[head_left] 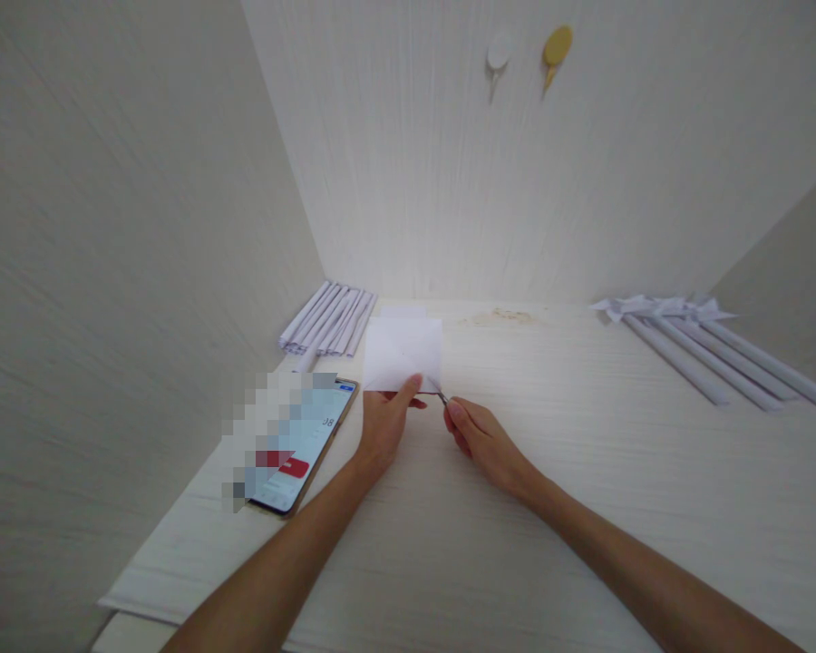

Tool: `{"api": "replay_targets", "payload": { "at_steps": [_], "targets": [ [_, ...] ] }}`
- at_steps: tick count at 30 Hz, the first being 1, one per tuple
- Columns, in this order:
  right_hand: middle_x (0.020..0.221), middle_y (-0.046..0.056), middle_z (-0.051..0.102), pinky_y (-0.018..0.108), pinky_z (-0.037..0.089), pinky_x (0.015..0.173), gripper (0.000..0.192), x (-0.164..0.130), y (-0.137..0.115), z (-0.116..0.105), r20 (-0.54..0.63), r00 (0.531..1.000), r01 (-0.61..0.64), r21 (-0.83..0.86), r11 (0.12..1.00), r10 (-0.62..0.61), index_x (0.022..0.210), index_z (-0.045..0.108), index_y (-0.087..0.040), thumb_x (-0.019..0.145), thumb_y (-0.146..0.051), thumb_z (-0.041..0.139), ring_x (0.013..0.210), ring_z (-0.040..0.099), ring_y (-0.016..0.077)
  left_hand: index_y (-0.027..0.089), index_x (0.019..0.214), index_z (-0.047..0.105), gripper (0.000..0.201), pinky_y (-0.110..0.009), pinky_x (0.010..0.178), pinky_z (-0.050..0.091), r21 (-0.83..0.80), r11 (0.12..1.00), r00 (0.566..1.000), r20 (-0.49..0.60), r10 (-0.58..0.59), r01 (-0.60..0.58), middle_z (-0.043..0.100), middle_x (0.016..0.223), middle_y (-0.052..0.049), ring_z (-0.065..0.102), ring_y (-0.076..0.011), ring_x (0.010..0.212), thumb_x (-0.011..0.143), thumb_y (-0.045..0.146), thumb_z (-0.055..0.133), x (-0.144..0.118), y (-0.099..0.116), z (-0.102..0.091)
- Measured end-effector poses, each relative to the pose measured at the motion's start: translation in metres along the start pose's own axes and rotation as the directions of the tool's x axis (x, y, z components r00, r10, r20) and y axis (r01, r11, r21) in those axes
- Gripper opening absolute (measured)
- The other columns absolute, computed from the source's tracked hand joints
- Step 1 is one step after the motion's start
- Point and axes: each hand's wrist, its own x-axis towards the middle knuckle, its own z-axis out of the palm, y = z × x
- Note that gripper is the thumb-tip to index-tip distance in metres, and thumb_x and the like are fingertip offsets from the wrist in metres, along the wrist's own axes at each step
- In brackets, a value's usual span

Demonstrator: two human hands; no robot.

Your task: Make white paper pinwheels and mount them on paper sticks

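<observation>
My left fingers (414, 384) pinch the white rectangular paper sheet (400, 349) extending just beyond them while my right fingers (457, 414) close around a slim metallic tool (442, 397) at the sheet's near-right corner, so an uneven push could skid its tip and tear the sheet.

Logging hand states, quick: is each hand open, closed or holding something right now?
Left hand: closed, thumb on top, holding white paper.
Right hand: closed, holding a thin tool at the paper's edge; kind too small to tell.
</observation>
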Motion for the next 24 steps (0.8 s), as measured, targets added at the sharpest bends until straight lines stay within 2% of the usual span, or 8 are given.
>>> {"api": "replay_targets", "payload": {
  "at_steps": [24],
  "targets": [
    [0.048, -0.004, 0.036, 0.023, 0.027, 0.045, 0.04, -0.0003, -0.0033, -0.0015, -0.011, 1.0, 0.019, -0.045, 0.999, -0.019, 0.054, 0.033, -0.02, 0.084, -0.044, 0.023, 0.045, 0.033, 0.01, 0.012, 0.078, 0.061, 0.027, -0.021, 0.045, 0.047, -0.01, 1.0, 1.0, 0.005, -0.01, 0.01, 0.063, 0.073, -0.005, 0.058, -0.0137, 0.06, 0.059, 0.032, 0.062, 0.0, 0.0016, 0.0012]
  ]
}}
